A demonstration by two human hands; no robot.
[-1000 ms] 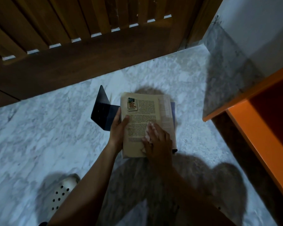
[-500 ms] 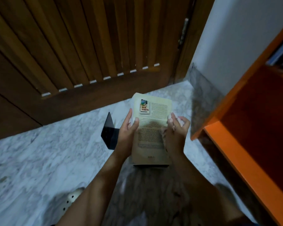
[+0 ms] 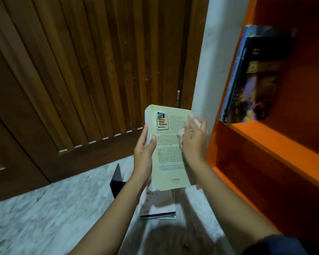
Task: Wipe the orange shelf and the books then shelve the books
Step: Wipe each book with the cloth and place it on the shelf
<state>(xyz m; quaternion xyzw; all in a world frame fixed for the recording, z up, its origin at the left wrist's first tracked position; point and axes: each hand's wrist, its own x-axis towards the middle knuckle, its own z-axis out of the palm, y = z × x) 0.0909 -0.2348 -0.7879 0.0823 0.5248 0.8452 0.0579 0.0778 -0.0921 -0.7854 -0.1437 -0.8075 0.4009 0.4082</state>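
While your left hand (image 3: 144, 155) pinches book (image 3: 167, 159) at frame centre, thumb on cover, fingers behind, your right hand (image 3: 192, 142) curls round cloth (image 3: 180, 135) against book's right edge.

Both bare forearms reach up and forward from the bottom of the view. Left hand (image 3: 145, 150) grips the left edge of a book (image 3: 167, 162), thumb on the cover, fingers (image 3: 145, 130) along the edge. Right hand (image 3: 193, 142) shows its back to the camera, curled round a bunched white cloth (image 3: 181, 135) against the book's right side. Dark sleeve (image 3: 276, 245) on right upper arm.
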